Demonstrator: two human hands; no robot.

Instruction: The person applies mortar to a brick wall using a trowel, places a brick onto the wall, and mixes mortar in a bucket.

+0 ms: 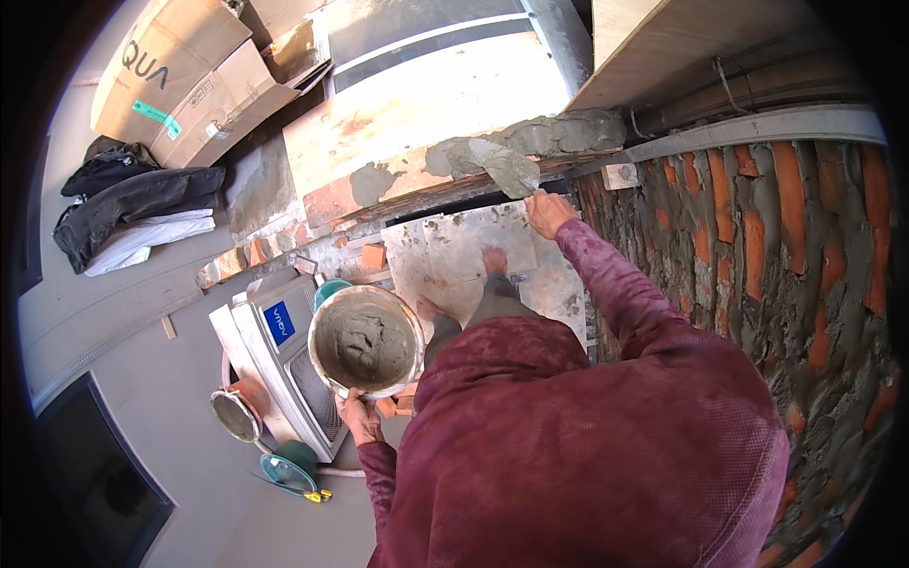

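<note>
My right hand [549, 214] is closed round the handle of a trowel [512, 171], whose blade is smeared with wet grey mortar. The blade lies over the top of a low brick wall [331, 201], next to a bed of mortar [566, 136] spread along its right part. Separate mortar patches sit further left on the bricks. At my left side, my left hand [358, 417] grips the near rim of a bucket [414, 333] part-filled with grey mortar. Its fingers are partly hidden under the rim.
A brick wall [755, 251] with thick mortar joints rises close on my right. At left stand a white boxy unit [256, 355], an orange pail [254, 396] and a green bucket [295, 456]. Dark clothes [142, 199] and a cardboard box [218, 104] lie beyond. Loose bricks [373, 257] lie near my feet.
</note>
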